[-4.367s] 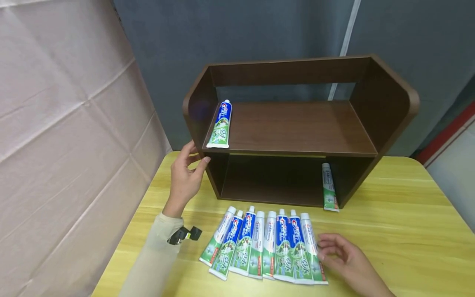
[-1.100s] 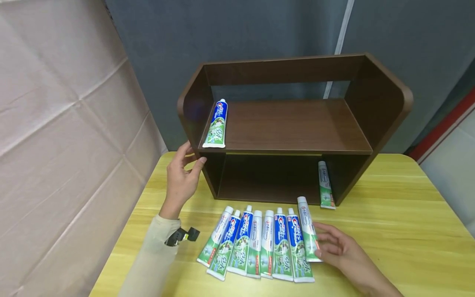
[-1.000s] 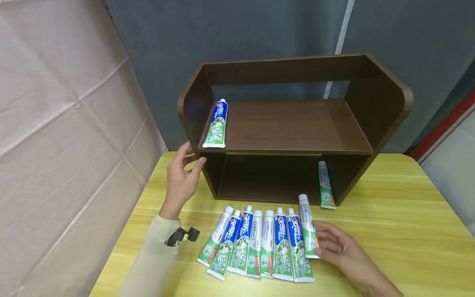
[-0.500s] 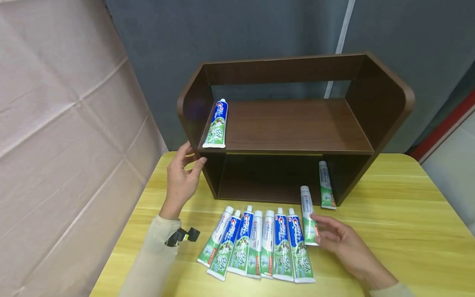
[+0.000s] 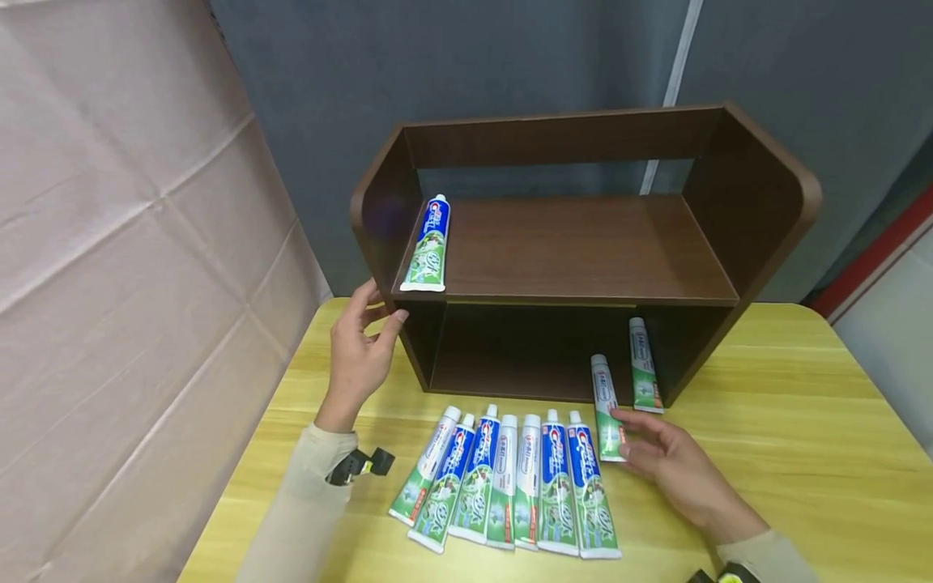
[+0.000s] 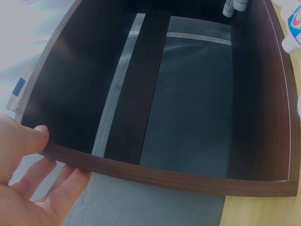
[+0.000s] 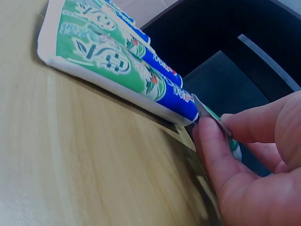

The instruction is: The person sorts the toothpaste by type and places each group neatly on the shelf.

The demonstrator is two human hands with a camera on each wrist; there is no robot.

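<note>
My right hand (image 5: 681, 465) pinches the lower end of a white-and-green toothpaste tube (image 5: 605, 405) between thumb and fingers. The tube's capped end points into the lower compartment of a dark brown shelf (image 5: 583, 251). In the right wrist view the pinched tube (image 7: 210, 114) is seen nearly edge-on, partly hidden by fingers. My left hand (image 5: 362, 348) grips the shelf's left side panel, thumb at the front edge and fingers behind it; the left wrist view shows this hand (image 6: 35, 174) up close. Another white-and-green tube (image 5: 645, 368) lies in the lower compartment by the right wall.
A blue-and-green toothpaste tube (image 5: 428, 247) lies at the left of the upper shelf. Several tubes, blue-and-green (image 5: 592, 494) or white-and-green (image 5: 528, 486), fan out in a row on the yellow wooden table (image 5: 787, 421). A pale cloth wall (image 5: 146, 267) stands at left.
My right hand has taken the rightmost white-and-green tube from the row and moved it forward, its cap now past the shelf's lower front edge. My left hand stays on the side panel.
</note>
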